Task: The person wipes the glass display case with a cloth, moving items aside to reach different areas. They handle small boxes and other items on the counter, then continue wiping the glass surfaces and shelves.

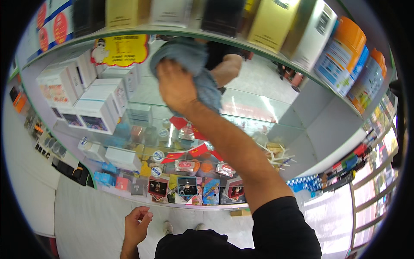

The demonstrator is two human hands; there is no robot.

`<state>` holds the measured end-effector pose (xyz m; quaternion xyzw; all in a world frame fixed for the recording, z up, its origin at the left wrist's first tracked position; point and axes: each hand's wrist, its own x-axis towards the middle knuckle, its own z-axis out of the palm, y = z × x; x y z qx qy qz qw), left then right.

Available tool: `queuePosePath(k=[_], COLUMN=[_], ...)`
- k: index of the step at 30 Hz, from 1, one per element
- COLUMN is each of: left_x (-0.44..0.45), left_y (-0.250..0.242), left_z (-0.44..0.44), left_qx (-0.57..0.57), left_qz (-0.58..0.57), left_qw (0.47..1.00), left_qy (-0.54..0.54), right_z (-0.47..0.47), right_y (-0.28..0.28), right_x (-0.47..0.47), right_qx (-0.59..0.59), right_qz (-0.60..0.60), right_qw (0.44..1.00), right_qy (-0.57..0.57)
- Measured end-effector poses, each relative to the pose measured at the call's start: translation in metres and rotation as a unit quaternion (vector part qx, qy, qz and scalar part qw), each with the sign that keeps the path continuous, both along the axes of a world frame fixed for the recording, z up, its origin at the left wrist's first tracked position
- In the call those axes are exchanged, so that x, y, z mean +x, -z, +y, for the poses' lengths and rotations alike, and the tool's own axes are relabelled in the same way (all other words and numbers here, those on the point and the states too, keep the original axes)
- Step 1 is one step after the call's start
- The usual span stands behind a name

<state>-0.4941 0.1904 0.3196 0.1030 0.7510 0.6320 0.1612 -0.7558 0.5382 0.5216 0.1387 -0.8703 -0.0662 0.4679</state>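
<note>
My right hand point(176, 85) presses a blue-grey cloth point(207, 92) flat against the mirrored back of a glass-shelved cabinet, above its middle glass shelf. The hand is a little blurred, and its reflection shows behind the cloth. My left hand point(137, 223) hangs low in front of the cabinet, fingers loosely curled, with nothing seen in it. A yellow sign point(121, 51) with writing is left of the cloth. White boxes point(93, 106) stand stacked on the glass shelf to the left.
Gold, silver and black boxes point(273, 24) line the top shelf, with orange-capped spray cans point(343, 55) at its right end. Lower down are small red flags point(198, 150), open gift boxes point(187, 186) and a white branching rack point(275, 153). A wooden-slatted frame point(372, 207) is at the right.
</note>
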Motion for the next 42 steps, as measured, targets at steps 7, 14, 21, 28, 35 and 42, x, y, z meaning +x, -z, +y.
queuePosePath(k=[7, 14, 21, 28, 35, 42], left_x=[-0.006, 0.001, 0.016, 0.024, 0.039, 0.032], left_y=[-0.001, -0.019, -0.028, -0.04, -0.052, -0.035], left_z=[0.028, 0.043, 0.071, 0.099, 0.06, 0.006], left_qx=[-0.018, -0.079, -0.03, -0.04, -0.085, -0.027], left_qz=[0.03, 0.047, 0.024, 0.033, 0.064, 0.005], left_qw=[0.997, 0.99, 0.997, 0.987, 0.982, 0.997], left_qy=[0.075, 0.106, 0.069, 0.152, 0.159, 0.066], right_z=[0.094, 0.314, 0.432, 0.398, 0.39, 0.318], right_y=[0.042, 0.04, 0.038, 0.036, -0.003, -0.013], right_x=[0.052, 0.237, 0.353, 0.35, 0.359, 0.285], right_qx=[0.157, 0.188, 0.039, -0.197, -0.278, -0.16], right_qz=[-0.077, -0.038, -0.074, 0.028, -0.161, -0.394], right_qw=[0.985, 0.972, 0.931, 0.902, 0.807, 0.813], right_qy=[0.004, 0.136, 0.355, 0.382, 0.496, 0.397])
